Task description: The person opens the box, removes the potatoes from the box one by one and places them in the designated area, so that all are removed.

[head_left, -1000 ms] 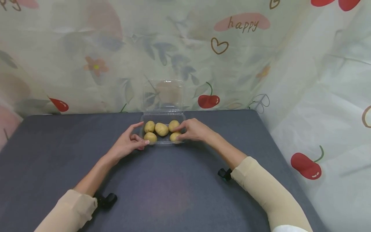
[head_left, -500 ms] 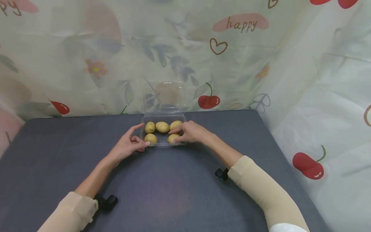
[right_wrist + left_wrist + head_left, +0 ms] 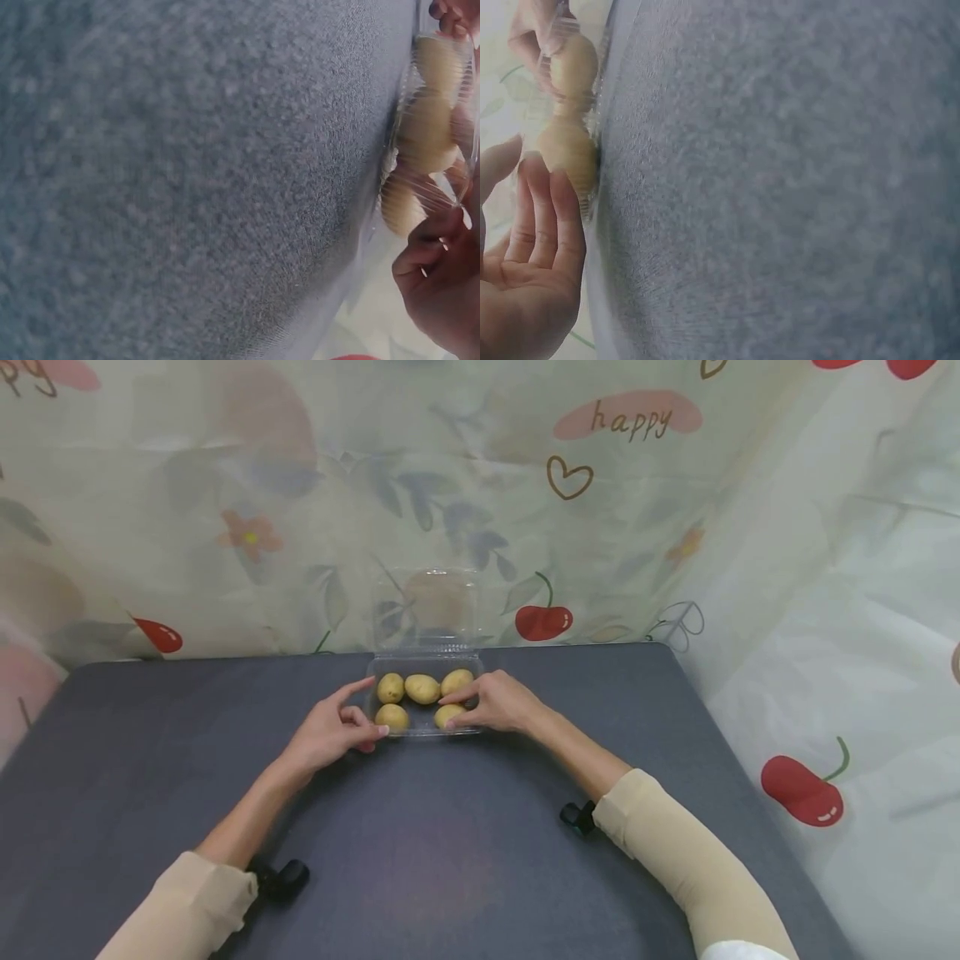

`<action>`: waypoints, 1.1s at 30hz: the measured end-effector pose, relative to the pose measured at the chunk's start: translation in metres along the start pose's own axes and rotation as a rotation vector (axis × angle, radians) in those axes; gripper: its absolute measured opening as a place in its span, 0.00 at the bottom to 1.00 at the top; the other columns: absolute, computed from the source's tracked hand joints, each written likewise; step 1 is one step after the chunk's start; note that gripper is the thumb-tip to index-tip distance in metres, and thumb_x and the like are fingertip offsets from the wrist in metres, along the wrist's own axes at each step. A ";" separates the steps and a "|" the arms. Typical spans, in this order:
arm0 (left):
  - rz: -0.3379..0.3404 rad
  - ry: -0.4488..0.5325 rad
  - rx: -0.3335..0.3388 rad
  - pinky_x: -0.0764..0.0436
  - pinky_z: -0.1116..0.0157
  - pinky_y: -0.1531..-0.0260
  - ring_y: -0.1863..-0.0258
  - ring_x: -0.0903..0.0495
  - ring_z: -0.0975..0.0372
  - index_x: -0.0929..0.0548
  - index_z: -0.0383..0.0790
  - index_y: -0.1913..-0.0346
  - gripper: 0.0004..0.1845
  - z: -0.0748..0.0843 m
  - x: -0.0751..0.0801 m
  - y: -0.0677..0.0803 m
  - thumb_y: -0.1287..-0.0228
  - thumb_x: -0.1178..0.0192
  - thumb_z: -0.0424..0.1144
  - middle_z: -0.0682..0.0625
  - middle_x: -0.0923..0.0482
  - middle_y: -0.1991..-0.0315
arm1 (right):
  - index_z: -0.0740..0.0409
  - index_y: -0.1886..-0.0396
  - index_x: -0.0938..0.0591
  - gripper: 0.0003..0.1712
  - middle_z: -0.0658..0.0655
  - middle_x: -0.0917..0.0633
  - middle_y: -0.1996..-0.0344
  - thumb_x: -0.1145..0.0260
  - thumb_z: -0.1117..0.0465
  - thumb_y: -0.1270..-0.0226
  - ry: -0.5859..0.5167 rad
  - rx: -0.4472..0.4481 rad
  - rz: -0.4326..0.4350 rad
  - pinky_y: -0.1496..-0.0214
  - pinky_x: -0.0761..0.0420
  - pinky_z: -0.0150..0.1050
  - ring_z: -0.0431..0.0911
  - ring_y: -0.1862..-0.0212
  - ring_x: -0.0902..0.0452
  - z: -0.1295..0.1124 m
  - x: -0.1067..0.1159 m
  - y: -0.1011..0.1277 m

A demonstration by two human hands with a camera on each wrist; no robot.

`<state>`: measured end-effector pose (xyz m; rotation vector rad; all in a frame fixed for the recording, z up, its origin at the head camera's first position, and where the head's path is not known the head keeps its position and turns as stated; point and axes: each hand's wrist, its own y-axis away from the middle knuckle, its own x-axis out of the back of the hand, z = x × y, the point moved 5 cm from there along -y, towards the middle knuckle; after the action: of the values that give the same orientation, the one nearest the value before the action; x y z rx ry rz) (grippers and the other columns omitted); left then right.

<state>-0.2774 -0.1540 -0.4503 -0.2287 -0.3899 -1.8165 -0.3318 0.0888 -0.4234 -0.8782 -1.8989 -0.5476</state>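
Observation:
A clear plastic clamshell box (image 3: 422, 732) lies at the far edge of the table, its lid (image 3: 427, 610) standing raised behind. Inside are several yellow potatoes: three in the back row, including the middle potato (image 3: 422, 689), and one at each front corner. My left hand (image 3: 326, 737) rests at the box's left side, index finger stretched along the rim and thumb at the front corner. With thumb and fingers my right hand (image 3: 504, 702) reaches over the right rim and pinches the front right potato (image 3: 446, 717). In the right wrist view potatoes (image 3: 427, 127) show through the box wall.
A dark grey cloth-covered table (image 3: 420, 843) spreads in front of the box. A patterned curtain (image 3: 300, 510) hangs directly behind it, and another white sheet (image 3: 862, 652) hangs along the right. Small black devices (image 3: 283, 881) sit at both wrists.
The front right potato has shifted slightly left with my right hand. The middle potato now lies farther back, and the back right one a little farther right. My left hand stays put.

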 end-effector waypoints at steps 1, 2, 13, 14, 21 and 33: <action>0.001 0.000 0.003 0.16 0.56 0.61 0.66 0.14 0.51 0.44 0.50 0.22 0.46 0.000 0.000 0.000 0.38 0.29 0.41 0.37 0.16 0.67 | 0.38 0.48 0.12 0.26 0.42 0.13 0.74 0.24 0.39 0.46 0.001 0.001 0.009 0.77 0.40 0.33 0.37 0.80 0.46 0.000 0.001 0.000; 0.003 0.000 0.004 0.16 0.57 0.61 0.66 0.14 0.51 0.44 0.51 0.22 0.46 0.001 0.000 0.000 0.39 0.29 0.41 0.38 0.15 0.67 | 0.38 0.48 0.12 0.26 0.42 0.15 0.78 0.24 0.38 0.47 0.001 0.001 0.019 0.78 0.41 0.33 0.37 0.81 0.48 0.001 0.001 0.001; 0.007 -0.020 0.006 0.16 0.57 0.62 0.67 0.15 0.50 0.43 0.51 0.21 0.46 0.008 0.001 -0.001 0.38 0.30 0.40 0.38 0.15 0.69 | 0.36 0.47 0.13 0.29 0.45 0.23 0.92 0.23 0.36 0.50 -0.123 -0.034 0.092 0.81 0.38 0.35 0.38 0.87 0.47 0.008 0.013 0.007; 0.005 -0.020 0.008 0.16 0.57 0.62 0.67 0.15 0.50 0.44 0.51 0.21 0.46 0.008 0.001 -0.001 0.38 0.30 0.40 0.38 0.15 0.68 | 0.35 0.47 0.13 0.29 0.47 0.23 0.92 0.23 0.36 0.50 -0.139 -0.041 0.099 0.82 0.39 0.35 0.38 0.87 0.47 0.009 0.015 0.007; 0.008 -0.013 0.018 0.15 0.57 0.62 0.68 0.14 0.50 0.44 0.52 0.21 0.46 0.008 -0.001 -0.001 0.38 0.30 0.41 0.38 0.15 0.69 | 0.36 0.46 0.13 0.28 0.54 0.26 0.93 0.22 0.39 0.49 -0.252 -0.067 0.147 0.83 0.41 0.35 0.40 0.88 0.48 0.016 0.024 0.010; 0.027 0.001 0.028 0.15 0.58 0.62 0.67 0.14 0.52 0.43 0.51 0.22 0.46 0.003 -0.002 0.003 0.39 0.29 0.42 0.45 0.15 0.72 | 0.39 0.47 0.13 0.26 0.54 0.10 0.71 0.21 0.45 0.48 -0.380 -0.081 0.199 0.80 0.35 0.35 0.41 0.84 0.37 0.030 0.035 0.016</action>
<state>-0.2739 -0.1519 -0.4478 -0.2126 -0.4093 -1.7840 -0.3470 0.1319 -0.4060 -1.2807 -2.1043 -0.3559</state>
